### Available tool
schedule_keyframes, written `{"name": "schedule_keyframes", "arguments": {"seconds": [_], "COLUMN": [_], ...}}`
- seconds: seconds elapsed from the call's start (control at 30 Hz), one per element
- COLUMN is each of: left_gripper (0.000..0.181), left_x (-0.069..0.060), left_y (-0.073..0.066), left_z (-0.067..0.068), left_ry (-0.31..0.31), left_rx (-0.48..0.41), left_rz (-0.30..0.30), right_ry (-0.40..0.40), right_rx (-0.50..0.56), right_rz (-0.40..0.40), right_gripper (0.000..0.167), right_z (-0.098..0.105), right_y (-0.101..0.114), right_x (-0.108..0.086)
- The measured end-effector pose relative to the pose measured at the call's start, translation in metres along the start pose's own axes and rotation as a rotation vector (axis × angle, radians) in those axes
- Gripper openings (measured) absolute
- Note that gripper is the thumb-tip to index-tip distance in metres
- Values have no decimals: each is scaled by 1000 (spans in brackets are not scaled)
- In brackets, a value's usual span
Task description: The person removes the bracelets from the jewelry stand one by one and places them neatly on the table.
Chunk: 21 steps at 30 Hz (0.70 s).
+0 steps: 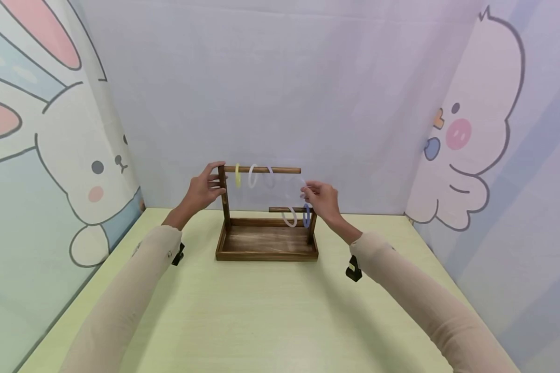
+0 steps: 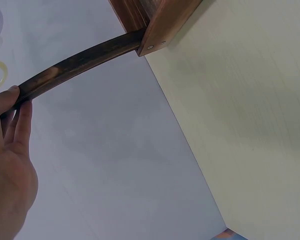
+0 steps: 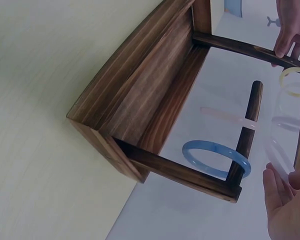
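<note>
A wooden bangle stand has a tall left post, a short right post and two rods. My left hand grips the tall post near its top, thumb on one side and fingers on the other. Between the thumb and fingers of my right hand is a pale translucent bangle, held near the free end of the upper rod. Yellow, white and pale lavender bangles hang on that rod. On the lower rod hang a pale pinkish bangle and a blue one.
The stand's tray base sits towards the back of a pale yellow-green table. Behind it hangs a light cloth backdrop, with cartoon animals printed on the side panels. Black wrist devices sit under both sleeves.
</note>
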<state>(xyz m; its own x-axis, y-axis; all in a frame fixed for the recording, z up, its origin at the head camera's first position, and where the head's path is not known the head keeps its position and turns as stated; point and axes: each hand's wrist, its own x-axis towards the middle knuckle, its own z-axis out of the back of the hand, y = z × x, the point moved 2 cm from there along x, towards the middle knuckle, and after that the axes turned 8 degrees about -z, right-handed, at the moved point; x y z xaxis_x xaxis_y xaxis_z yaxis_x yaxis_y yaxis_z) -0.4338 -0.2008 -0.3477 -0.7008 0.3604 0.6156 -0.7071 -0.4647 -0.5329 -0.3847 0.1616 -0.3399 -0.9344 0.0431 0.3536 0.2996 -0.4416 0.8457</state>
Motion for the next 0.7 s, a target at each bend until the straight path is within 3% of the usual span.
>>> {"name": "schedule_keyframes", "arguments": {"seconds": [0.23,0.7], "left_gripper": [81,81], "left_x": [0,-1], "left_y": [2,-2], "left_z": [0,0], "left_ry": [-7,-10], "left_rx": [4,-12], "left_rz": [-3,-22], "right_ry": [51,161], "right_rx": [39,54], "right_rz": [-23,46], "right_gripper": [25,26], "right_z": [-10,-31], "right_y": [8,23], "right_x": [-6,-33]}}
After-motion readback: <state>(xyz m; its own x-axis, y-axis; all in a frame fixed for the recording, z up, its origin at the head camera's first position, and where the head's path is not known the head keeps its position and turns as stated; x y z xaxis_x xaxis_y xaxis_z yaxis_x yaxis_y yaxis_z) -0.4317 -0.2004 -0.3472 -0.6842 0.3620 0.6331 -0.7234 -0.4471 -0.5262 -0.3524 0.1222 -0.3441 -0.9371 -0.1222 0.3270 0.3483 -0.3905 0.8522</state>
